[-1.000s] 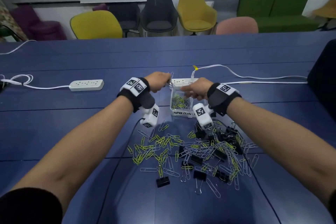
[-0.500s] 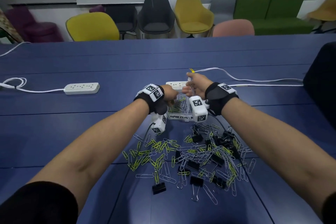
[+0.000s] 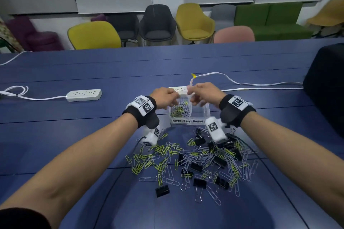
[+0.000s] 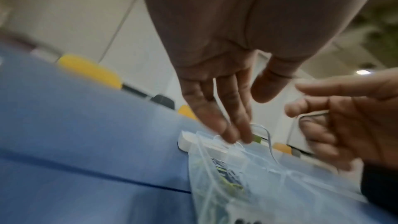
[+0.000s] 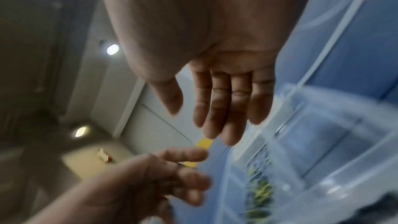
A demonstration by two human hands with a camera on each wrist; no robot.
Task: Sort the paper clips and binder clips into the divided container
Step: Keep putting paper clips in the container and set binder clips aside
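Both hands lower over divided container (image 3: 189, 115) | left hand (image 3: 164, 98) fingers spread, empty | right hand (image 3: 202, 95) fingers straight, empty | paper clips (image 3: 179, 110) dropped; tabletop (image 3: 74, 135) pile remains

Head view: even, soft overhead light, sharp mid-frame, wide-angle bowing at edges beyond tabletop (image 3: 93, 135). Both wrist views dim, heavily motion-blurred; ceiling lamps (image 5: 112, 49) glare above tabletop.

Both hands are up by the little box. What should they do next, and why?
Probably the right hand should reach down to the pile and pinch a black binder clip. It and the left hand look empty above the container, whose right compartment looks bare while the left one holds paper clips.
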